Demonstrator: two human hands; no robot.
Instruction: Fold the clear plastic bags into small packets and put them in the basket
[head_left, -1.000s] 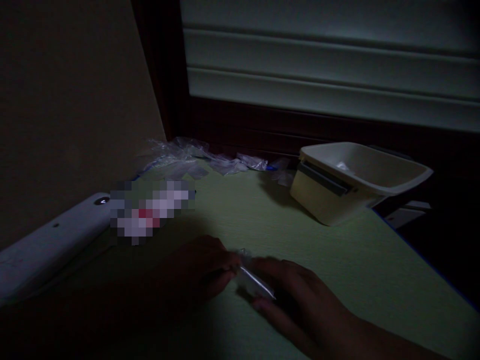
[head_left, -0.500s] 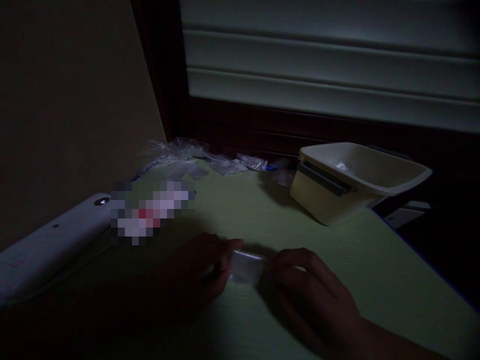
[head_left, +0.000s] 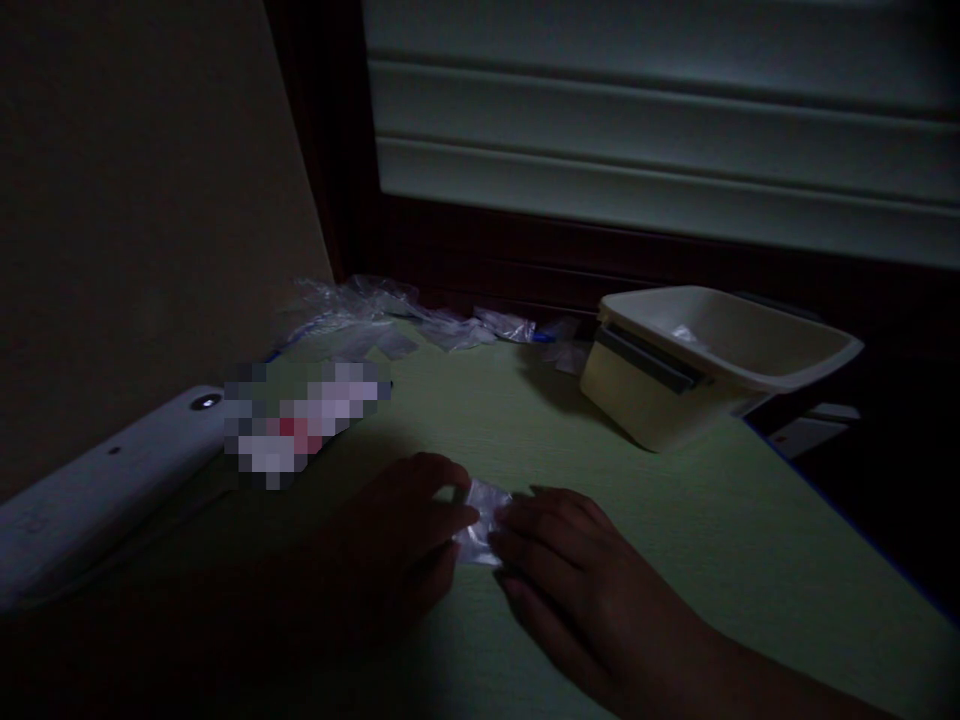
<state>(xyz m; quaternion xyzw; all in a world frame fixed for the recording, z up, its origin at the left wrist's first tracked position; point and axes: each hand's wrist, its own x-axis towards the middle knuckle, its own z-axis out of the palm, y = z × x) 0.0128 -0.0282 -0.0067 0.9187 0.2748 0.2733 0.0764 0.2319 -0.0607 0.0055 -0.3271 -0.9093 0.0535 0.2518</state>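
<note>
A small clear plastic bag (head_left: 480,548) lies on the pale green tabletop, between my two hands. At its left edge, my left hand (head_left: 409,525) has bent fingers and holds the bag, with one fingertip over its surface. My right hand (head_left: 577,570) comes in from the right, fingers stretched out and lying flat, their tips on the bag's right side. The fingertips hide part of the bag. Dim light makes my left hand and forearm very dark.
A cream bin (head_left: 637,400) with a grey handle stands tilted at the table's back right, something shiny inside. Several clear plastic bags (head_left: 450,325) line the back edge. On the left are a long white device (head_left: 112,480) and a pixelated item (head_left: 300,425). A slatted shutter (head_left: 637,130) rises behind.
The bag now lies flatter, and its top edge no longer shows as one bright line. My right hand has moved left onto it, its curled fingers now stretched out.
</note>
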